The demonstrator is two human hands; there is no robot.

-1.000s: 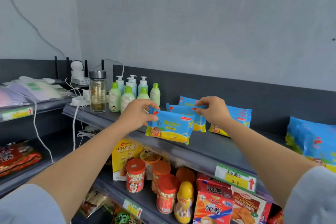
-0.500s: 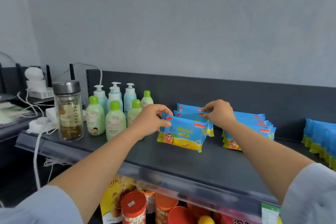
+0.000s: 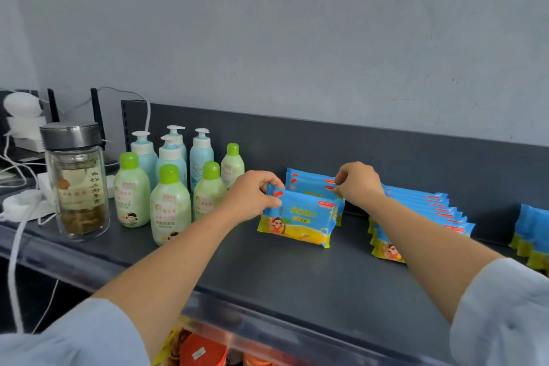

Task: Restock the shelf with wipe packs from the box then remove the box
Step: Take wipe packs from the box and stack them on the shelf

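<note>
A blue-and-yellow wipe pack [image 3: 298,220] stands tilted on the dark grey shelf [image 3: 267,273]. My left hand [image 3: 252,197] grips its upper left corner. Two more packs [image 3: 309,183] stand right behind it, and my right hand [image 3: 358,184] pinches their upper right edge. Right of them leans a row of several wipe packs [image 3: 427,211], partly hidden by my right forearm. Another stack of packs [image 3: 531,235] shows at the right edge. The box is out of view.
Green-capped and pump bottles [image 3: 169,205] stand left of the packs. A glass jar with a metal lid [image 3: 75,181] sits further left, with white cables [image 3: 17,235] and a router beyond. Orange-lidded jars [image 3: 202,350] show on the lower shelf.
The camera has moved closer to the shelf and slightly up. Both hands stay on the packs, which stand a little more upright against the ones behind.
</note>
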